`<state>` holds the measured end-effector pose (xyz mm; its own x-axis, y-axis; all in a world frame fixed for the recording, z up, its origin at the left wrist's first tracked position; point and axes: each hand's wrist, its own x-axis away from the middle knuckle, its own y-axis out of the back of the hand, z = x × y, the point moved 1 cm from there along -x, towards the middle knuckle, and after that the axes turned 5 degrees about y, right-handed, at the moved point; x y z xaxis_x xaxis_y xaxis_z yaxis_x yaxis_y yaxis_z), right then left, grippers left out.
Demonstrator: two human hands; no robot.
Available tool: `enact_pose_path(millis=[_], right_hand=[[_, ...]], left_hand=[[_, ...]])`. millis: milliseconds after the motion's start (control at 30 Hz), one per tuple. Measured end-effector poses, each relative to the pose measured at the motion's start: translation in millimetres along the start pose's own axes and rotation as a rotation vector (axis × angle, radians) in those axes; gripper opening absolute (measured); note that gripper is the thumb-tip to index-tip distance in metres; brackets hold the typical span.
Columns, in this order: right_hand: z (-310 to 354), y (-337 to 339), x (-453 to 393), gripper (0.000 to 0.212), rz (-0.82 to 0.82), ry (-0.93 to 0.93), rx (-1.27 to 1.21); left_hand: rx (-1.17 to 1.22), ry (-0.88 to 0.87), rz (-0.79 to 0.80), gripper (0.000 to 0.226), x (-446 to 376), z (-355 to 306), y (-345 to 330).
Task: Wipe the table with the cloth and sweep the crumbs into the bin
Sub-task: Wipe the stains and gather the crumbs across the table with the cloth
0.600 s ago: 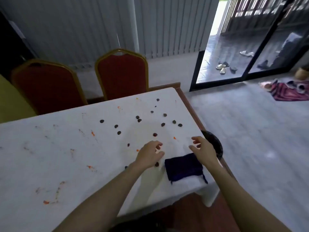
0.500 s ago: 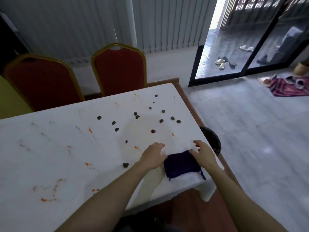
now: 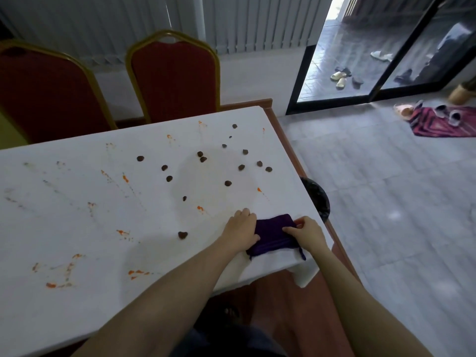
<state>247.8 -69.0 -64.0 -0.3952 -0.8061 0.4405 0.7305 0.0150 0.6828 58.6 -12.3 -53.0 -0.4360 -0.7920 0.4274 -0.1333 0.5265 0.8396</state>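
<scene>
A folded dark purple cloth [image 3: 273,234] lies near the table's front right corner. My left hand [image 3: 240,229] grips its left edge and my right hand [image 3: 306,234] pinches its right edge, both resting on the white table [image 3: 77,228]. Several dark brown crumbs [image 3: 228,183] are scattered across the far right part of the tabletop, and one larger crumb [image 3: 182,235] sits just left of my left hand. Orange smears [image 3: 139,273] streak the surface. A black bin [image 3: 315,197] stands on the floor against the table's right edge, partly hidden by it.
Two red chairs with gold frames [image 3: 172,78] stand at the far side of the table. The grey tiled floor [image 3: 386,202] spreads to the right, with a striped mat and shoes [image 3: 443,121] by an open sliding door [image 3: 342,60].
Both hands have come down from above the table onto the cloth and closed on its two edges. The view has shifted slightly closer to the table.
</scene>
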Motion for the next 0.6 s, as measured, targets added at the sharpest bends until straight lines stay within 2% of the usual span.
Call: enact_pose_path(millis=[100, 267, 333, 433, 600], right_hand=[[-3, -1, -1, 0.037, 0.018, 0.006, -0.034], [-1, 6, 6, 0.022, 0.079, 0.024, -0.168], [6, 10, 12, 0.02, 0.112, 0.049, -0.228], [18, 13, 20, 0.022, 0.195, 0.093, -0.309], [58, 5, 31, 0.024, 0.351, 0.166, -0.452]], left_hand=[[0.068, 0.023, -0.003, 0.036, -1, 0, -1], [0.185, 0.034, 0.03, 0.044, 3, 6, -2], [0.255, 0.03, 0.029, 0.04, 9, 12, 0], [0.45, 0.061, 0.005, 0.028, 23, 24, 5], [0.779, 0.125, -0.014, 0.023, 52, 58, 33]])
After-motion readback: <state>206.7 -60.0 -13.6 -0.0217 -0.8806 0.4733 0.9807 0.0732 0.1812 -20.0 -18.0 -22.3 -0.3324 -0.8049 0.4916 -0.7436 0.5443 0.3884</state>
